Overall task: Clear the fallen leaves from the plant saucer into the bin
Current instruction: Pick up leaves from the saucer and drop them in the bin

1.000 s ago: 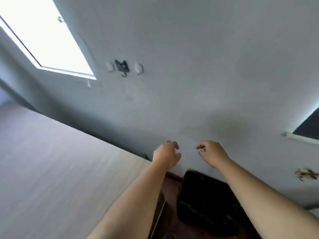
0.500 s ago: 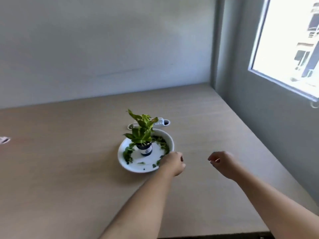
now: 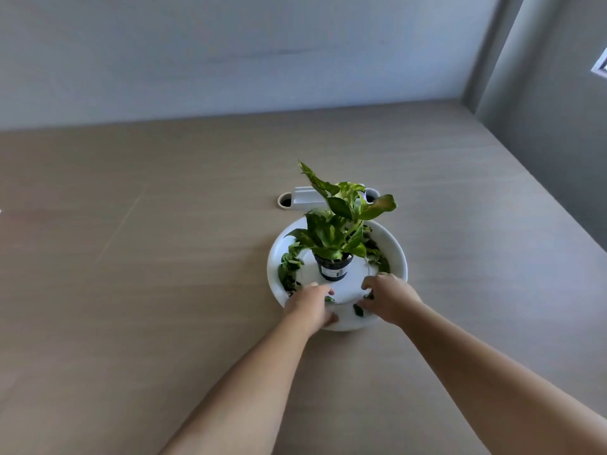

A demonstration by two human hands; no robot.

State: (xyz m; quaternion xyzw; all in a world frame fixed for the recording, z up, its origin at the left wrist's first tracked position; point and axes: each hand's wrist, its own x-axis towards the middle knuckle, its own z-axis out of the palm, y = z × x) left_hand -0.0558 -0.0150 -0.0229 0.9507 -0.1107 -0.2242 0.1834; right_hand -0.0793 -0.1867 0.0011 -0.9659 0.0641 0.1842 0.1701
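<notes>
On a pale wood-grain table (image 3: 164, 290) set into a grey-walled corner, the white saucer (image 3: 395, 249) with its potted plant (image 3: 335, 224) lay centre, fallen leaves (image 3: 289, 267) ringing nine to three o'clock, while left hand (image 3: 310, 307) and right hand (image 3: 389, 298) rested apart on its six o'clock rim, fingers loosely curled, holding nothing I could discern.

Office-like room: desk (image 3: 164, 290) with cable grommet (image 3: 285, 201).

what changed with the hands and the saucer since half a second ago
Both hands moved forward into the white saucer. The left hand was just short of the near rim; the right hand hung over bare table beside it. Now both rest on the saucer's near part among the fallen leaves; whether either has gripped any is unclear. The potted plant stands in the saucer's centre as before, and leaves lie on both sides.
</notes>
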